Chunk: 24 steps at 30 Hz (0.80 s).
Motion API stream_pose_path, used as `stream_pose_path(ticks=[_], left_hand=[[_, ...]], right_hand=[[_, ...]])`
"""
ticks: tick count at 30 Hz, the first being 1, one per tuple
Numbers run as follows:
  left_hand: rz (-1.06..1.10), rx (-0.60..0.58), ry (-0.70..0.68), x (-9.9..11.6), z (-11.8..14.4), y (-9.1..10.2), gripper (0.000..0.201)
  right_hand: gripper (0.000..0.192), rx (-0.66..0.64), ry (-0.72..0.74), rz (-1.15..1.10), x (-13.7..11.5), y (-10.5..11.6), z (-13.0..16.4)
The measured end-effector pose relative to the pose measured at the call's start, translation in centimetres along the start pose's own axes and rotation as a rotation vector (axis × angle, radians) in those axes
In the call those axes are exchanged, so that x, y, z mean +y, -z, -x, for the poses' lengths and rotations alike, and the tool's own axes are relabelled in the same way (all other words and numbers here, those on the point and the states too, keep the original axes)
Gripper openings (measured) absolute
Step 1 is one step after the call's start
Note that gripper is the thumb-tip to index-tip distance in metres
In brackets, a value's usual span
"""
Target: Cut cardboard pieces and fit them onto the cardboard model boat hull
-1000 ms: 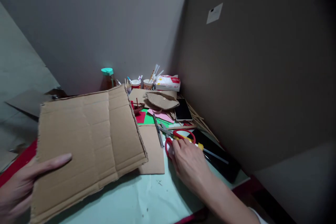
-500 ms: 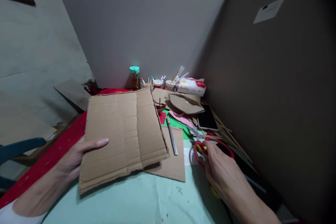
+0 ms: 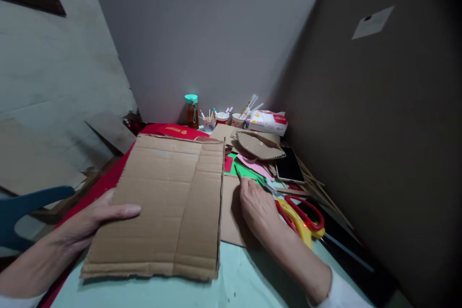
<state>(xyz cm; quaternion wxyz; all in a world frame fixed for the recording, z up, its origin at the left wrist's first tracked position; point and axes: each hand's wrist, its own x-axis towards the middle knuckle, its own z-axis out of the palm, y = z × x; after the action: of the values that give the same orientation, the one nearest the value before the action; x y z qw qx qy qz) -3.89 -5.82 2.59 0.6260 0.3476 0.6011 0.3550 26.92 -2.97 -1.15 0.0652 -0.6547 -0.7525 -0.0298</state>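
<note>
My left hand (image 3: 111, 216) grips the left edge of a large corrugated cardboard sheet (image 3: 162, 202), thumb on top and fingers hidden beneath. The sheet is tilted over the table. My right hand (image 3: 258, 202) is closed over a slim silver craft knife (image 3: 237, 171); only its tip shows past the fingers, and the rest is hidden. Under that hand lies a smaller cardboard piece (image 3: 231, 224), partly covered by the large sheet. Red-handled scissors (image 3: 314, 216) rest beside my right wrist, next to a yellow-handled tool (image 3: 301, 221).
Cut cardboard pieces (image 3: 260, 145), pink paper (image 3: 254, 166) and a black phone (image 3: 289, 164) lie behind my right hand. Farther back stand a bottle (image 3: 192, 113), paper cups (image 3: 223, 119) with pens and straws, and a tissue pack (image 3: 267, 122). A wall (image 3: 378, 106) rises at the right.
My right hand has let go of the red-handled scissors and moved left onto the craft knife. The large cardboard sheet has shifted slightly down and left in view and turned.
</note>
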Motion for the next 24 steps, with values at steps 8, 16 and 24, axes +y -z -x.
stream_pose_path(ticks=[8,16,24], left_hand=[[-0.511,-0.415,-0.107,3.2,-1.9,2.9,0.044],[-1.050,-0.541,-0.296,6.0,-9.6,-4.7,0.052],[-1.366,-0.519,-0.871,-1.2,0.7,-4.8,0.051]], right_hand=[[0.032,-0.025,-0.030,-0.437,4.4,2.2,3.7],[0.018,-0.102,-0.198,-1.106,5.9,2.3,12.4],[0.028,0.208,0.117,-0.298,4.3,-1.4,10.8]])
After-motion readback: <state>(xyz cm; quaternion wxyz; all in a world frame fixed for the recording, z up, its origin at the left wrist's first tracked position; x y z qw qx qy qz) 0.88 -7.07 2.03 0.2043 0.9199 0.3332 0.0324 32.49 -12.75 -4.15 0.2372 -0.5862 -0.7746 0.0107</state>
